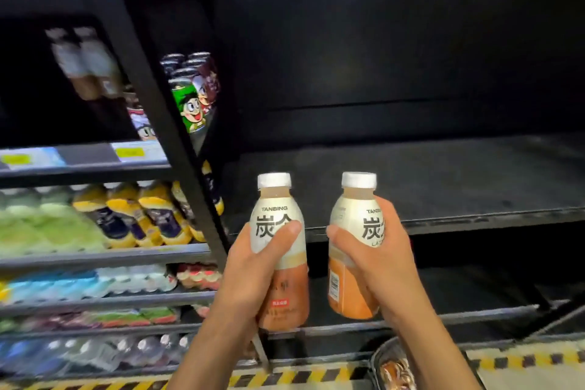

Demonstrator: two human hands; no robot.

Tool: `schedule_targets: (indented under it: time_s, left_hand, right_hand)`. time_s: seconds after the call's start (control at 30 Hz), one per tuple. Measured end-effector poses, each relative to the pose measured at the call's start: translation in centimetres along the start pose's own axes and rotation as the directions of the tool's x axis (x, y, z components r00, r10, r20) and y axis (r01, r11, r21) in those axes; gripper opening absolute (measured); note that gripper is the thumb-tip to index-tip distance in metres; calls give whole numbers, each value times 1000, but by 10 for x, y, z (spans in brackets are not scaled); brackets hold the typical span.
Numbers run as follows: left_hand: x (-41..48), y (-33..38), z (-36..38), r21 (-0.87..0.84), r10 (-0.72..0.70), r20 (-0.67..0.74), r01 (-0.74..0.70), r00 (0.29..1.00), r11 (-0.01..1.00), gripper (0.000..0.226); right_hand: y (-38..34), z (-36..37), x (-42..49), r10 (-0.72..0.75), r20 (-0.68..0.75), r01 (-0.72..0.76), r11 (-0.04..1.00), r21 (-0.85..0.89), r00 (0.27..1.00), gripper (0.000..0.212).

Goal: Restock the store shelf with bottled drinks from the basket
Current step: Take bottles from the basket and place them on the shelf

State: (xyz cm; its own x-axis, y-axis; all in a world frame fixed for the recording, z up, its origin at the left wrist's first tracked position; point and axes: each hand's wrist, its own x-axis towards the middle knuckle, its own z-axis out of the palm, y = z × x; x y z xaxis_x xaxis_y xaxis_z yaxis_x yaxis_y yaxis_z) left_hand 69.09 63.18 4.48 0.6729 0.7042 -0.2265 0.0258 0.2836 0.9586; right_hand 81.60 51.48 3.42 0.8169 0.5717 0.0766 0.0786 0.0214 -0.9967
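One bottle [291,294] partly hidden by left hand [250,272]

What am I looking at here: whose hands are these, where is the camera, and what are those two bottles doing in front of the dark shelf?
There is no machine here. A person wears a wide-angle camera on the head, so this single picture looks forward and down at their own hands. The left hand grips a white-capped plastic bottle with a cream and orange label. The right hand grips a second bottle of the same kind. Both bottles are held upright before a black shelf board. To the left, a neighbouring rack holds yellow-topped bottles and cartoon-printed cans. Part of a dark basket shows at the bottom edge.
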Motion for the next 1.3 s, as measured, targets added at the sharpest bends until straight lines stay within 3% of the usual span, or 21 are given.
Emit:
schedule_targets:
  time_s: [0.23, 0.6, 0.93, 1.13, 1.3]
  left_hand:
    - [-33, 48, -126, -23, 137, -166, -143, 977, 990, 51]
    - [-30, 90, -305, 68, 231, -287, -221, 930, 973, 59]
    - [17, 165, -402, -7, 286, -132, -290, 949, 957, 52]
    - [64, 209, -439, -86, 200, -52, -204, 978, 975, 55]
    - [109, 241, -453, -52, 144, 23, -143, 989, 988, 44]
  right_hand:
    - [-36, 139, -20, -109, 217, 97, 993, 63, 970, 45]
    - [-62, 330, -44, -180, 238, 155, 981, 117, 955, 45]
    - [-104, 440, -9, -214, 261, 202, 977, 73, 941, 39]
    - [-128, 483, 39, -215, 208, 218, 976, 10, 954, 40]
    - [-141, 511, 72, -154, 214, 162, 987, -21, 965, 37]
